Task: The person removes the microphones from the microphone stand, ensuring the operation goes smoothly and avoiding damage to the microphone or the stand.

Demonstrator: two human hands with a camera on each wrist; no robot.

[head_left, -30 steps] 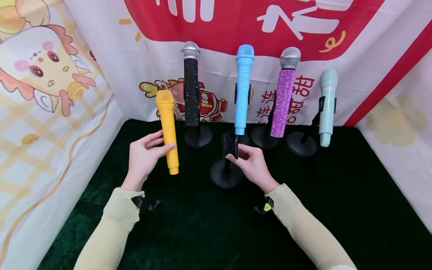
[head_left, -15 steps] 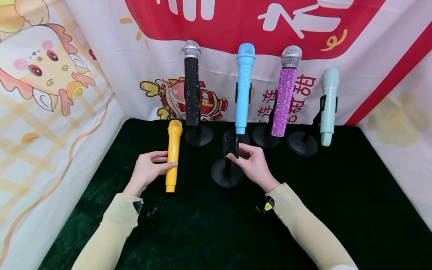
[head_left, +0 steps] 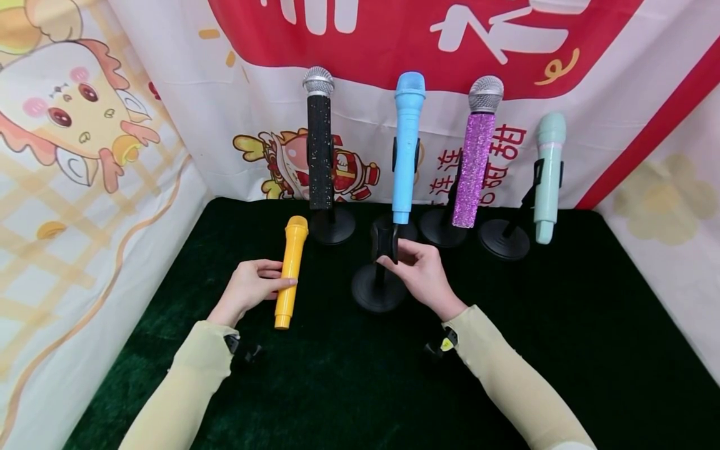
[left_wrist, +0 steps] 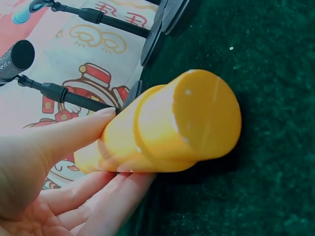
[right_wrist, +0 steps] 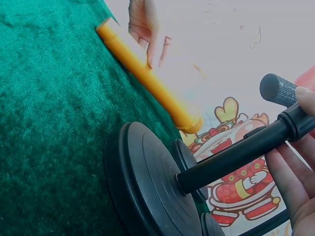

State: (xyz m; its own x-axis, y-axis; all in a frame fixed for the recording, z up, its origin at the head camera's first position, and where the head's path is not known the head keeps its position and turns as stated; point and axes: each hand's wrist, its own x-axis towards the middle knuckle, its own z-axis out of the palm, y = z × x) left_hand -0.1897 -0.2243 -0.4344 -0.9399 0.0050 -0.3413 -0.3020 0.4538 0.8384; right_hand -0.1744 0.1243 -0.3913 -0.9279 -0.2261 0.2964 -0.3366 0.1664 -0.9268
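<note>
My left hand pinches a yellow microphone by its handle, thumb on one side and fingers on the other. The microphone leans with its head away from me, low over the green cloth; whether it touches the cloth I cannot tell. In the left wrist view its flat butt end faces the camera. My right hand grips a black microphone stand near its top, just under the clip, which holds no microphone. The stand's round base rests on the cloth in the right wrist view.
Behind my hands, stands hold a black microphone, a light blue microphone, a purple glitter microphone and a mint green microphone. Printed cloth walls border the green table cloth at the back and sides.
My left hand has lowered the yellow microphone toward the cloth and brought it nearer me, its head now tipped slightly right. My right hand and the stand stay in place.
</note>
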